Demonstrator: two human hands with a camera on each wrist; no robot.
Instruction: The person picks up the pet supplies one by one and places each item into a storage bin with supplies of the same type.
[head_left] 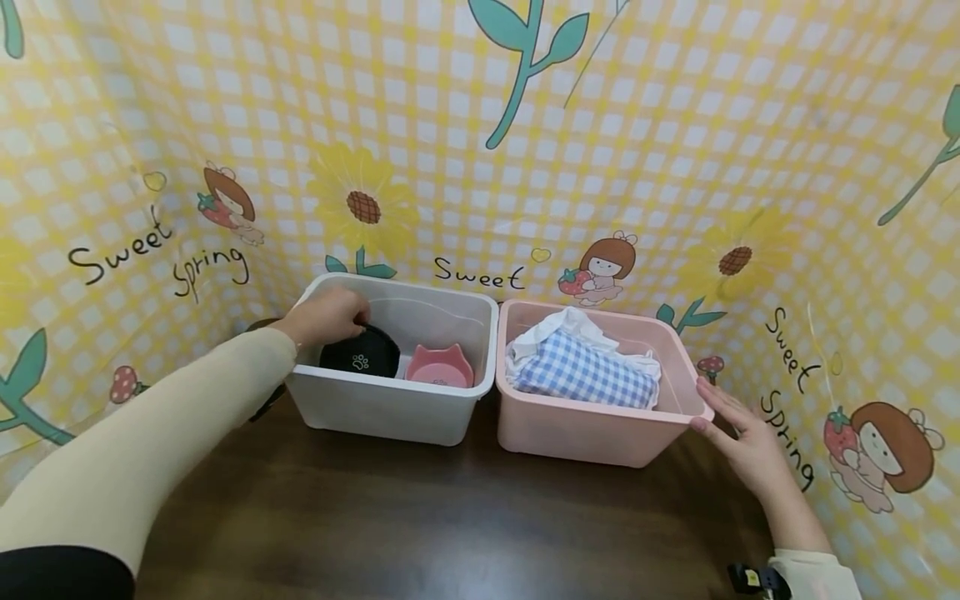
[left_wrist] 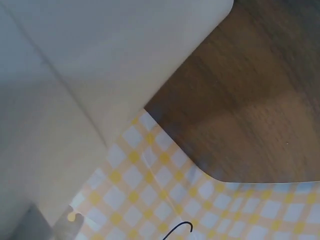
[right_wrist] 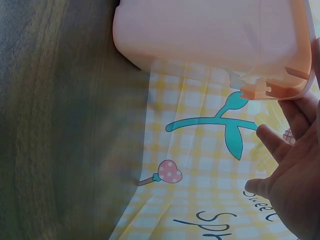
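In the head view my left hand [head_left: 330, 315] reaches over the left end of a white bin [head_left: 382, 417]. Its curled fingers pinch the upper edge of a black pet bowl [head_left: 362, 352] marked with a paw print. Beside that bowl lies a pink cat-eared bowl [head_left: 441, 367]. My right hand [head_left: 750, 450] rests its thumb and straight fingers against the right corner of a pink bin [head_left: 585, 433]. Inside the pink bin sits a blue-and-white checked cloth bundle [head_left: 588, 371] with white ruffles. The right wrist view shows spread fingers [right_wrist: 272, 142] by the pink rim.
Both bins stand side by side at the back of a dark wooden table [head_left: 420, 517]. A yellow checked cloth [head_left: 465, 192] rises behind and along both sides. Behind my left forearm, a dark object [head_left: 266, 404] shows partly, left of the white bin.
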